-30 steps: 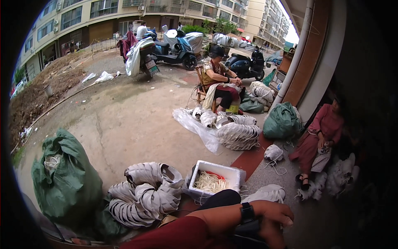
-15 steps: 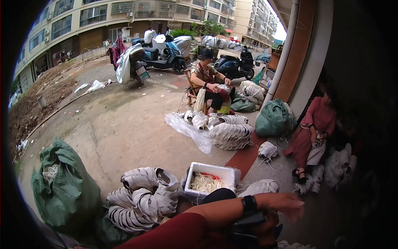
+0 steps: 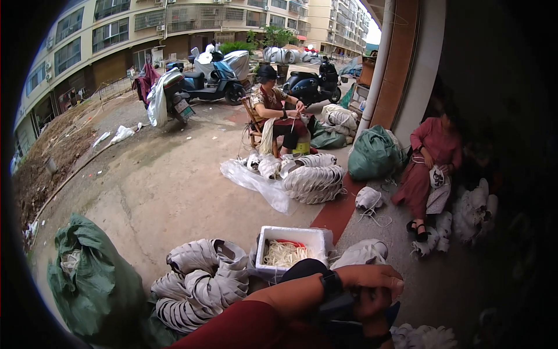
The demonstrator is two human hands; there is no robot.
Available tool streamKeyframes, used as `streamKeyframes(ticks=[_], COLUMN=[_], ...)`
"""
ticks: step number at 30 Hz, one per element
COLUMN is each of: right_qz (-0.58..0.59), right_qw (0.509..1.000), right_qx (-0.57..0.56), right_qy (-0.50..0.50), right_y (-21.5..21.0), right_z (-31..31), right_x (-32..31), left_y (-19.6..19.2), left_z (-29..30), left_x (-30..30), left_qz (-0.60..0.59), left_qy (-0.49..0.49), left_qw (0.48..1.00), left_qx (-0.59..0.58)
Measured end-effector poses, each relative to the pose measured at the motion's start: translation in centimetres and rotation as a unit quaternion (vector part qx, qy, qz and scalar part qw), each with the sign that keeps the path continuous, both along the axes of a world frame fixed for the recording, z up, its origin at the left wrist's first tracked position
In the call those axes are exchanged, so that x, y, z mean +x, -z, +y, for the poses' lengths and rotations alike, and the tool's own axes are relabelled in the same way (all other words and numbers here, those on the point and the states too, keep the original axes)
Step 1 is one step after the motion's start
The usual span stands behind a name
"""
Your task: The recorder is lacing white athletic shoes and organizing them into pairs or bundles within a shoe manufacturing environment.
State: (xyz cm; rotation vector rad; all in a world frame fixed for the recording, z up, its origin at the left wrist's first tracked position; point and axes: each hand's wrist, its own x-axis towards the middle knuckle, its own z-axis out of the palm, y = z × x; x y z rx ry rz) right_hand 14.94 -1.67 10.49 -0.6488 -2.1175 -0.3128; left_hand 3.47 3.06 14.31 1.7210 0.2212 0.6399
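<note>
My left hand (image 3: 375,276), with a black watch (image 3: 331,285) on its wrist, is held above my lap, fingers bent and pressed together. Just below it my right hand (image 3: 372,302) is in shadow, its fingers curled up close to the left one. Whatever lies between them is hidden. Beyond my left forearm stands a white foam box (image 3: 320,237) with cream laces (image 3: 285,254) and something red inside. A pale shoe upper (image 3: 363,252) lies beside the box, near my left hand. Left of the box, curved stacks of pale strappy shoe uppers (image 3: 200,279) rest on the ground.
A green sack (image 3: 96,279) stands at the left, and another green sack (image 3: 376,154) sits by the pillar. One person (image 3: 273,107) works on a chair ahead; another (image 3: 433,151) sits at the right. More stacked uppers (image 3: 314,183) and parked scooters (image 3: 215,78) are farther off.
The view has shifted slightly right. My left hand's stretched fingers have bent in toward my right hand, which has come up closer. The person at the right now holds up a pale patterned piece.
</note>
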Motion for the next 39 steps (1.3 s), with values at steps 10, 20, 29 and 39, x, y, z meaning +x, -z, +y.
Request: streamKeyframes(ticks=[10, 20, 29, 39], right_qz=[0.269, 0.516, 0.179, 0.291], right_qw=[0.8, 0.698, 0.821, 0.794], right_qx=[-0.526, -0.466, -0.542, -0.521], right_qy=[-0.109, -0.173, -0.003, -0.117], right_y=[-6.7, -4.4, -0.5, -2.6], right_z=[-0.6, 3.6, 3.2, 0.3], right_x=[3.4, 5.5, 7.2, 6.0], left_y=[0.0, -0.7, -0.3, -0.2], left_z=[0.3, 0.9, 2.3, 0.3], left_x=[-1.9, -1.8, -4.3, -0.4], left_qz=[-0.015, 0.063, -0.1, 0.073], left_qy=[0.011, 0.029, 0.083, -0.068], left_qw=[0.986, 0.991, 0.947, 0.995], left_qx=[-0.163, -0.118, -0.293, -0.026])
